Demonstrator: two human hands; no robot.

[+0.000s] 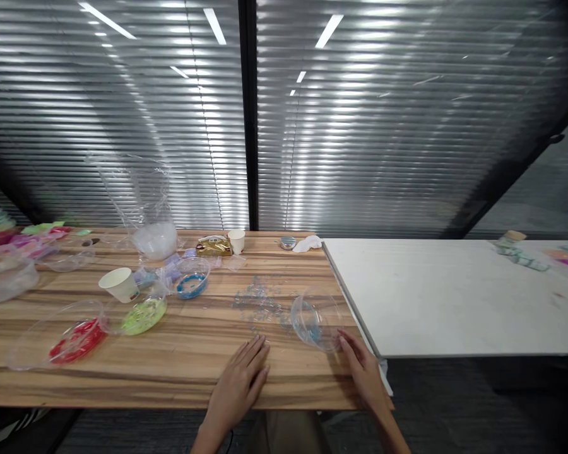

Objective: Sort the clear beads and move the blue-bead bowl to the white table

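Note:
My left hand [239,381] lies palm down on the wooden table, fingers stretched out, holding nothing. Just beyond its fingertips, small pale-blue clear pieces [260,302] are scattered; they are too small to name. My right hand [363,371] has its thumb and fingers at the near right rim of a clear plastic bowl [329,315], which appears tilted to the left. Some of the same bluish bits [313,331] sit inside that bowl. Part of the grip on the rim is hidden.
Clear bowls with red pieces [78,340], yellow-green pieces [144,316] and blue pieces [192,286] stand left. Behind are paper cups [118,284], a gold packet [214,246], a bag of white material [155,239] and a crumpled tissue [307,243]. A white table [454,296] adjoins right.

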